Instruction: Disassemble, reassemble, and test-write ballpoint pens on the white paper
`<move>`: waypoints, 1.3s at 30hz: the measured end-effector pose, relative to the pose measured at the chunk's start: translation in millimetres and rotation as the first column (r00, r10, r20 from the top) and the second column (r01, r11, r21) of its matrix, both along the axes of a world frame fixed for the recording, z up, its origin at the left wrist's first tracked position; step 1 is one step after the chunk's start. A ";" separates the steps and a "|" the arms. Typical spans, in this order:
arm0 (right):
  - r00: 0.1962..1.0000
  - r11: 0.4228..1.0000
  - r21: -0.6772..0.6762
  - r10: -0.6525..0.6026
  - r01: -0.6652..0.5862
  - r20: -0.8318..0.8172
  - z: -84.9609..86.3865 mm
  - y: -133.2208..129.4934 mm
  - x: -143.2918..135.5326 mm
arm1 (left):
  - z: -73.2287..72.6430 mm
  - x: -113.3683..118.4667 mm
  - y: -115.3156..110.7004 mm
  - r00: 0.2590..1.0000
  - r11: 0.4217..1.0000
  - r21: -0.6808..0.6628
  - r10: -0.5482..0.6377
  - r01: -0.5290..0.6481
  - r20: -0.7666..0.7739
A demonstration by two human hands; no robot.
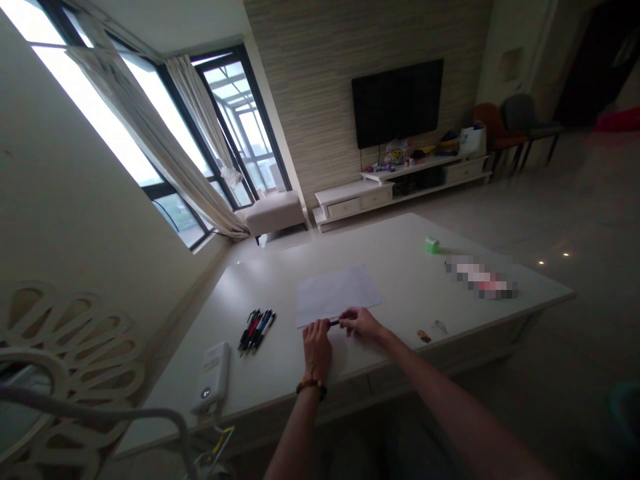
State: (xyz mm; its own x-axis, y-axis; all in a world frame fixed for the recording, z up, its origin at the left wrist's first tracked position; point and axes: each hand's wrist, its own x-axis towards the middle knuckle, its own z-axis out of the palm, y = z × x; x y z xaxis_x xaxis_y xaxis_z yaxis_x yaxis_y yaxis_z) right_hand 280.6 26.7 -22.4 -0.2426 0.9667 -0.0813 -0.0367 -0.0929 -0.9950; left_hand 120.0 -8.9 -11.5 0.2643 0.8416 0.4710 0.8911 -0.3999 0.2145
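Between my two hands is a short dark stretch of a slim black pen (335, 323). My left hand (317, 345) is closed around its left end, with a beaded bracelet on that wrist. At the other end, my right hand (361, 323) pinches it with the fingertips. Most of the pen is hidden by my fingers. Just beyond my hands lies a sheet of white paper (335, 290), its near edge close to my knuckles. To the left, several pens (257, 331) in black, red and blue lie side by side in a bunch.
The white table (400, 267) also bears a white power bank-like device (214, 375) with a cable, a green box (432, 245), a blurred-out item (481, 277) and two small pieces near the front edge. A carved white chair back (95, 373) stands at left.
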 end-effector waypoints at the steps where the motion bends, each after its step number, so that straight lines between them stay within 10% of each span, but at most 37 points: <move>1: 1.000 1.000 0.007 -0.004 0.004 0.004 -0.2 -0.2 -0.3 | 0.1 0.0 0.0 1.000 1.000 0.002 -0.001 0.002 -0.005; 39: 1.000 1.000 -0.020 -0.014 0.015 0.028 -1.8 4.0 2.8 | 0.9 1.5 1.6 0.999 0.999 -0.022 -0.034 0.033 -0.032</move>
State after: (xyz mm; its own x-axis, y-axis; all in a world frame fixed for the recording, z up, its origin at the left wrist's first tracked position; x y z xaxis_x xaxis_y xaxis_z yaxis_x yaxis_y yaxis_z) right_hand 283.3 30.8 -24.1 -0.2259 0.9683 -0.1070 -0.0105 -0.1122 -0.9936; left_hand 121.6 -7.3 -10.6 0.3074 0.8420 0.4434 0.8837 -0.4254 0.1951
